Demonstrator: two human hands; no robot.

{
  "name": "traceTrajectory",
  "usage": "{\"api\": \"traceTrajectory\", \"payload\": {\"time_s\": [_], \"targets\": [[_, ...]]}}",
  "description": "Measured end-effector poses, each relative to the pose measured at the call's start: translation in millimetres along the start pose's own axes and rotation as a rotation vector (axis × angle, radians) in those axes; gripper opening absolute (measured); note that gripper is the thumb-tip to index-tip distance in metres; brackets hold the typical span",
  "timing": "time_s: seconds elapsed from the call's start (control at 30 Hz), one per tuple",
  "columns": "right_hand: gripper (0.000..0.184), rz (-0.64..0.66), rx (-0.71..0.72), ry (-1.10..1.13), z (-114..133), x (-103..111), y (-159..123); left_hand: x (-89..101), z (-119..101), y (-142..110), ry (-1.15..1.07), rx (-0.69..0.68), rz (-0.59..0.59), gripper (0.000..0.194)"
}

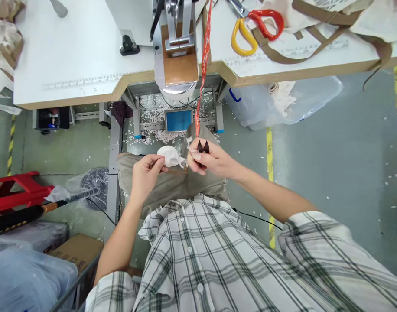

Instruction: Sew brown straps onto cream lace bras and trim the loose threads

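Over my lap, my left hand (pixel 148 173) pinches a small white cloth piece (pixel 172 157) between thumb and fingertips. The cloth stretches toward my right hand (pixel 213 160), which is closed around thread snips with dark pointed blades (pixel 203 147). Those blades point away from me, and the snips' handles are mostly hidden in the palm. A red wrapped cord (pixel 205 56) runs from the table down to my right hand. Below the cloth, a thin brown strip shows between the hands. Whether the right fingertips also hold the cloth, I cannot tell.
Ahead stands a sewing machine (pixel 180 56) set into a white table (pixel 78 56). Scissors (pixel 253 28) with red and yellow handles lie beside brown straps (pixel 292 58). Under the table are a clear plastic bin (pixel 283 104) and a blue pedal (pixel 179 120). Boxes stand at left.
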State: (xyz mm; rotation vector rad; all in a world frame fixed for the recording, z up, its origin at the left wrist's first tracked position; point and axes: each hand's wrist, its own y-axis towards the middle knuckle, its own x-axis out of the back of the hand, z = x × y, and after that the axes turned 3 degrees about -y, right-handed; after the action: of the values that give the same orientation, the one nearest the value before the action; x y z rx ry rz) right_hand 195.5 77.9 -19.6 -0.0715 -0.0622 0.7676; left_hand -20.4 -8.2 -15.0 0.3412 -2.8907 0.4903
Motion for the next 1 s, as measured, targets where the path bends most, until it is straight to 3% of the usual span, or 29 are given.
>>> {"api": "traceTrajectory", "payload": {"time_s": [0.1, 0.17, 0.33, 0.43, 0.47, 0.53, 0.6, 0.63, 0.67, 0.73, 0.8, 0.9, 0.97, 1.0], "targets": [[0.011, -0.201, -0.159, -0.748, -10.3, 40.1, -2.2, 11.9, -1.2, -1.8, 0.006, 0.022, 0.022, 0.021], [0.019, -0.368, -0.338, -1.086, -19.5, 75.0, -9.6, 20.5, -1.5, -4.1, 0.008, 0.032, 0.005, 0.02], [0.037, -0.683, -0.624, -1.308, -34.4, 157.2, -55.4, 35.6, -1.9, -9.8, -0.049, 0.062, 0.022, 0.019], [0.045, -0.616, -0.736, -1.357, -34.7, 178.3, -81.8, 40.7, -4.9, -9.6, -0.062, 0.066, 0.055, 0.02], [0.052, -0.547, -0.707, -1.371, -32.8, 175.6, -86.2, 41.1, -7.3, -8.8, -0.039, 0.057, 0.076, 0.019], [0.064, -0.449, -0.498, -1.365, -25.9, 153.0, -85.7, 38.1, -14.8, -6.7, 0.048, 0.03, 0.139, 0.018], [0.067, -0.38, -0.171, -1.244, -15.3, 110.3, -72.8, 29.6, -25.7, -5.1, 0.17, -0.008, 0.224, 0.018], [0.065, -0.295, 0.0, -1.117, -9.3, 84.7, -62.6, 23.9, -32.2, -4.9, 0.227, -0.028, 0.272, 0.018], [0.06, -0.172, 0.083, -0.993, -3.2, 58.6, -51.0, 18.1, -38.9, -5.0, 0.278, -0.05, 0.319, 0.018], [0.039, 0.113, 0.12, -0.824, 8.2, 12.4, -27.7, 9.9, -52.4, -5.6, 0.377, -0.101, 0.419, 0.018], [0.023, 0.297, 0.06, -0.801, 16.5, -17.8, -10.3, 11.6, -64.6, -3.4, 0.494, -0.142, 0.506, 0.019], [0.025, 0.348, 0.041, -0.795, 20.9, -28.5, -1.1, 35.6, -79.1, 12.1, 0.715, -0.149, 0.658, 0.021], [0.024, 0.296, 0.023, -0.721, 19.3, -19.7, -1.9, 56.4, -84.3, 29.9, 0.822, -0.125, 0.776, 0.023], [0.024, 0.236, -0.026, -0.64, 17.5, -13.8, -2.8, 64.3, -85.1, 39.4, 0.838, -0.122, 0.77, 0.022]]}}
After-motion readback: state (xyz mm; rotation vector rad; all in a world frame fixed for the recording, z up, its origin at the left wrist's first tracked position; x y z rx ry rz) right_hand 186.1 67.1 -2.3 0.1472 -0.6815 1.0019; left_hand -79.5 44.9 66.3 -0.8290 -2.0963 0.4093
